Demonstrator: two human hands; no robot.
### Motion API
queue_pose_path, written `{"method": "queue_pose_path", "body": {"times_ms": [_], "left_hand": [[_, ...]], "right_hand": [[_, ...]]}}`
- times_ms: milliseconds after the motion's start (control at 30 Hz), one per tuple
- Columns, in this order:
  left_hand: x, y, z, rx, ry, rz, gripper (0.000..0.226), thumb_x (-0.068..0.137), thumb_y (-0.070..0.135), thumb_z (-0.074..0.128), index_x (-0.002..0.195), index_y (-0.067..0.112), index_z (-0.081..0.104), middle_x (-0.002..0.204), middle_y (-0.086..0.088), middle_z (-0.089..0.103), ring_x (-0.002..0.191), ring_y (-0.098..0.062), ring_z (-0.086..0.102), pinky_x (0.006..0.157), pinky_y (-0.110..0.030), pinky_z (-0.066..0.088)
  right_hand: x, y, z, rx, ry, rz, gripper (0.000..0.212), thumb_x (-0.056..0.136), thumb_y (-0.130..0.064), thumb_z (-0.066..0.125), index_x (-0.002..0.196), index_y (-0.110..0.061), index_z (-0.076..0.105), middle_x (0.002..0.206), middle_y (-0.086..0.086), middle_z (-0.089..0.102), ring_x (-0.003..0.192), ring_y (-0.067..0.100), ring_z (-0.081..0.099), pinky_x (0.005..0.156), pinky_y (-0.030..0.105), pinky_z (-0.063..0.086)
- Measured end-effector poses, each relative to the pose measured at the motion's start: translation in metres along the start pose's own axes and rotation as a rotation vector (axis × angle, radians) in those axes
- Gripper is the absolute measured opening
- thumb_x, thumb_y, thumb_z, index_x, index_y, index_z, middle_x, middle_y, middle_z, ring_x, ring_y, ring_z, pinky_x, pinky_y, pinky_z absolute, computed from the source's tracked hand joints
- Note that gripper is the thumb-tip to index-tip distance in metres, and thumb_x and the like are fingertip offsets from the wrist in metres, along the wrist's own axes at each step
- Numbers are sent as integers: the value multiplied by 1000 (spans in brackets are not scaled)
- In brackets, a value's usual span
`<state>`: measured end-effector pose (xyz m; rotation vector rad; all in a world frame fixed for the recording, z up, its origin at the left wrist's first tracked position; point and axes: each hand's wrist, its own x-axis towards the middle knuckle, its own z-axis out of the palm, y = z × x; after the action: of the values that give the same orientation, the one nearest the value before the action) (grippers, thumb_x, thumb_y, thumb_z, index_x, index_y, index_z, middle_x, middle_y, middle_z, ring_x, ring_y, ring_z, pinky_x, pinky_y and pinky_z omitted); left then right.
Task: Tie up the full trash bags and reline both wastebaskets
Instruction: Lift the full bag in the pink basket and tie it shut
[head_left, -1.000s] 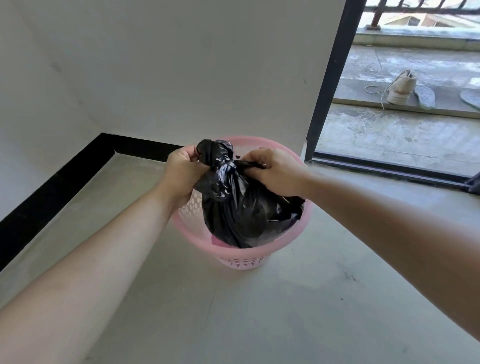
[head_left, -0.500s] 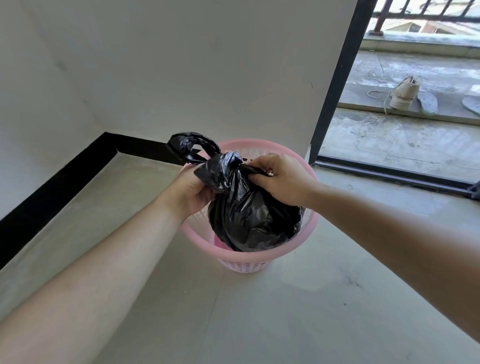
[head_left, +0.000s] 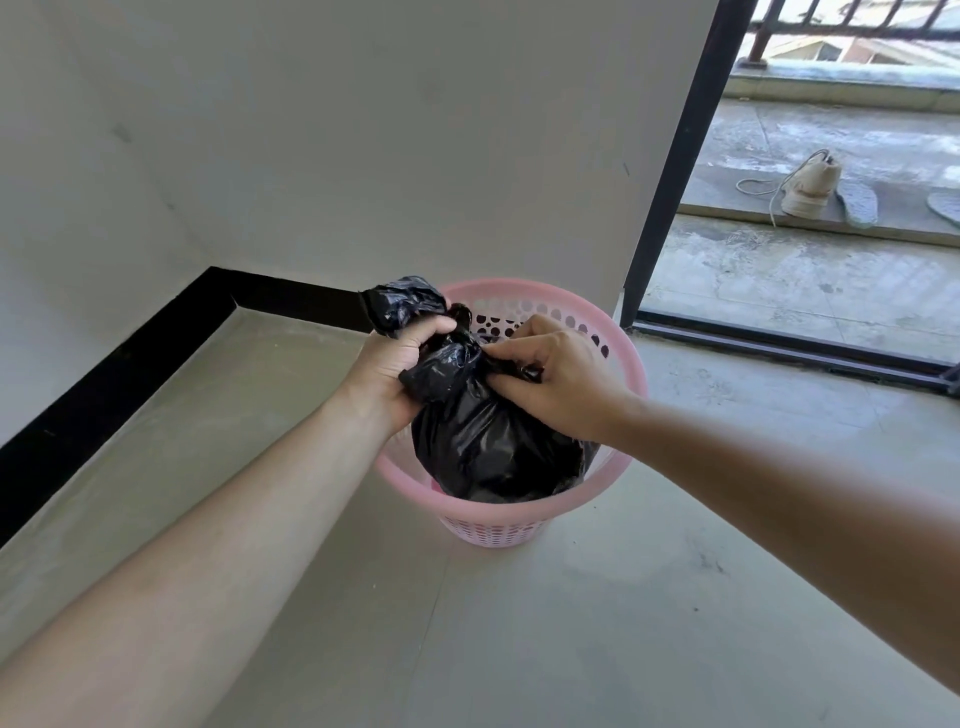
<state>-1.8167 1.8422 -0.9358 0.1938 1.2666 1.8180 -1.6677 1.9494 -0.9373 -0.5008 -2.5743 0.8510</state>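
Observation:
A full black trash bag (head_left: 488, 447) sits inside a pink perforated wastebasket (head_left: 631, 374) on the grey floor. The bag's top is gathered into a twisted neck above the rim. My left hand (head_left: 395, 371) grips one end of the neck, and a crumpled tail of black plastic sticks up past its fingers. My right hand (head_left: 556, 382) pinches the other end of the neck from the right side. Both hands are closed on the plastic, close together over the basket. Only one wastebasket is in view.
The basket stands near a white wall corner with a black skirting board (head_left: 130, 364). To the right, a black door frame (head_left: 670, 156) and floor track open onto a concrete balcony with a shoe (head_left: 808, 189) and insoles (head_left: 857, 202).
My left hand has pulled its end of the bag's neck in closer and higher. The loose loop of plastic that stuck out to the left is now a short bunched tail above the fist.

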Motion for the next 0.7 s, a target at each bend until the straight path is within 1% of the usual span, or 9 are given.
{"method": "queue_pose_path", "body": {"times_ms": [67,133,200,267,333,433,533,600,700], "left_hand": [[1,-3,-4,42,35,48,19,84,-6,60,84,13,66,81,-11,66,70,-24,67,65,-31,59],[0,-4,-7,69,32,61,21,82,-9,61,86,11,66,84,-12,66,70,-23,69,61,-31,59],[0,-5,-10,67,-32,81,22,79,-10,64,89,10,65,93,-13,65,79,-24,68,66,-32,60],[-2,-5,-10,73,-106,89,22,78,-7,65,92,10,65,100,-12,65,87,-25,67,76,-34,60],[-5,-3,-8,75,-137,81,20,83,-7,62,92,10,65,100,-10,67,85,-20,70,75,-33,61],[-7,-2,-5,61,-171,52,18,86,-6,61,92,10,66,102,-8,68,88,-19,71,75,-31,60],[-9,-2,-2,110,-205,33,17,89,-4,59,96,10,65,106,-10,68,92,-20,71,76,-30,59],[-10,-4,0,138,-215,24,16,91,-2,58,101,9,65,105,-12,69,93,-22,71,74,-30,59],[-11,-1,4,130,-177,27,17,95,16,60,109,8,65,102,-11,71,95,-24,70,72,-32,59]], "right_hand": [[-3,-1,-2,206,-99,126,21,87,-26,76,106,-33,76,87,-16,65,81,0,62,76,16,45],[-4,1,-3,382,-170,232,13,89,-23,74,100,-29,75,79,-20,68,70,-11,62,72,9,44],[-1,4,-3,418,-178,317,7,92,-29,70,98,-29,74,79,-18,69,69,-5,63,72,13,45],[4,8,-5,405,-145,366,14,97,-38,62,96,-29,73,79,-9,67,68,8,59,68,22,46],[9,11,-6,404,-84,370,21,99,-41,57,112,-29,68,84,-2,66,73,10,61,72,31,50],[13,11,-11,432,-82,333,38,100,-44,53,136,-34,55,83,-3,61,72,8,58,72,24,48],[12,9,-13,442,-98,284,22,99,-40,57,119,-37,66,73,1,47,61,9,43,58,16,37],[12,6,-14,449,-61,279,15,96,-36,63,103,-28,73,69,-1,48,55,9,39,50,14,31],[16,9,-16,227,-14,207,16,97,-32,64,96,-17,70,82,-7,59,61,-1,49,57,5,36]]}}
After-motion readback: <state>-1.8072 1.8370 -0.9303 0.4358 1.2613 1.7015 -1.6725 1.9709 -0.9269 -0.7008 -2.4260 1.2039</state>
